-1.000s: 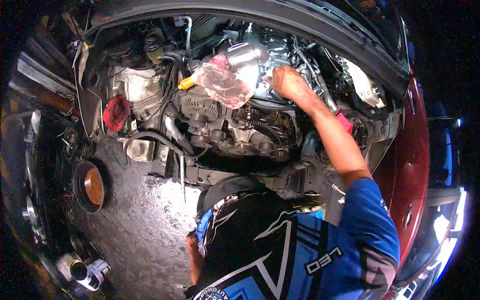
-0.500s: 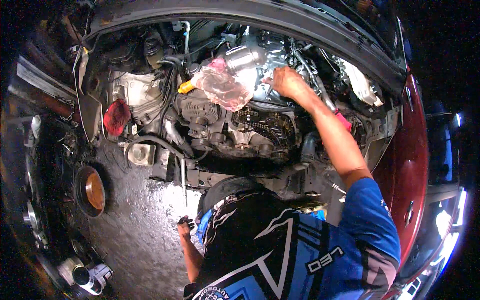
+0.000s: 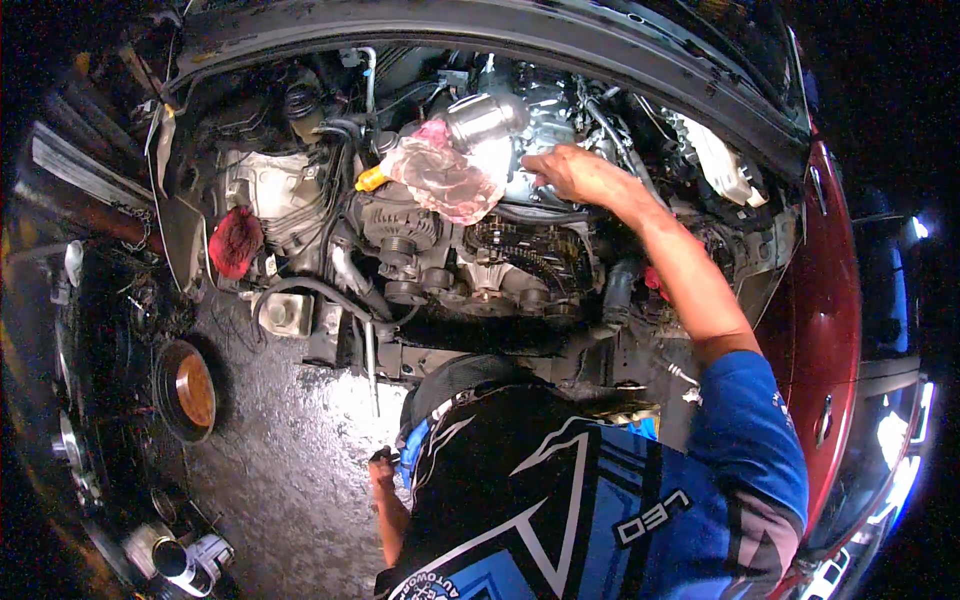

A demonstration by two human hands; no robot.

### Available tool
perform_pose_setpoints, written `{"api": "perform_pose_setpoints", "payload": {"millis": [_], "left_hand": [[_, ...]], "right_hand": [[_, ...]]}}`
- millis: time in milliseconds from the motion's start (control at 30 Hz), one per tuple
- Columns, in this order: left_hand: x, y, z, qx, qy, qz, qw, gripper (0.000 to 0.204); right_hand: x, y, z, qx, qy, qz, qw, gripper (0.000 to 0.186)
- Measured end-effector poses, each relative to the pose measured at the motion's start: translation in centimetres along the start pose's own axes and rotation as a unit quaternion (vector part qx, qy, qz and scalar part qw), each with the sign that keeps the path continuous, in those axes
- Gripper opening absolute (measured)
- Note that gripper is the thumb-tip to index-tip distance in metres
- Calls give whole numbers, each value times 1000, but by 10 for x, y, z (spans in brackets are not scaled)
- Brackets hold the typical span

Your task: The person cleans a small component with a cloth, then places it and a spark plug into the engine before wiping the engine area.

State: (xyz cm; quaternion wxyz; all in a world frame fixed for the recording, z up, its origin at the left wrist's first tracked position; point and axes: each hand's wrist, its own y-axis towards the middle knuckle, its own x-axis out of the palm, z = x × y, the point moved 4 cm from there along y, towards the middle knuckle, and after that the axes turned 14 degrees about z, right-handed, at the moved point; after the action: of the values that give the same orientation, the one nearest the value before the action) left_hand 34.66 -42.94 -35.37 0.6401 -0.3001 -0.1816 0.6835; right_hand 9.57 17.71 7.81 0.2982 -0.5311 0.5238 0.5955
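Plastic bag [image 3: 445,178] and hoses [image 3: 340,150] crowd the engine bay [image 3: 480,260].

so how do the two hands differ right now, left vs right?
Right hand is stretched forward, laid palm-down on the engine beside the clear plastic bag; left hand hangs low by the torso, above the wet floor. Right is well lit and open; left is shadowed, seemingly curled around something small and unidentifiable. Both are bare.

Single head-worn fisheye view, steeply downward over the open engine bay [image 3: 480,230], close above.
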Motion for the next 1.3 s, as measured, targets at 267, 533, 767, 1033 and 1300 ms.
{"api": "perform_pose_setpoints", "payload": {"millis": [267, 533, 767, 1033, 1300], "left_hand": [[2, -11, 2, 37, -16, 6, 999, 42], [5, -12, 30, 12, -5, 45, 999, 29], [8, -11, 39, -30, -25, 51, 998, 24], [3, -4, 11, -15, -14, 37, 999, 28], [16, -11, 25, -34, 17, 33, 999, 26]], "right_hand": [[-7, 7, -12, 46, -172, -116, 977, 22], [-13, 16, -16, 26, -157, -101, 982, 19], [-15, 11, -7, -66, -45, -25, 997, 19], [-15, 12, 3, -48, -33, -65, 996, 14], [-12, 8, 4, -71, -50, -59, 994, 18]]}}
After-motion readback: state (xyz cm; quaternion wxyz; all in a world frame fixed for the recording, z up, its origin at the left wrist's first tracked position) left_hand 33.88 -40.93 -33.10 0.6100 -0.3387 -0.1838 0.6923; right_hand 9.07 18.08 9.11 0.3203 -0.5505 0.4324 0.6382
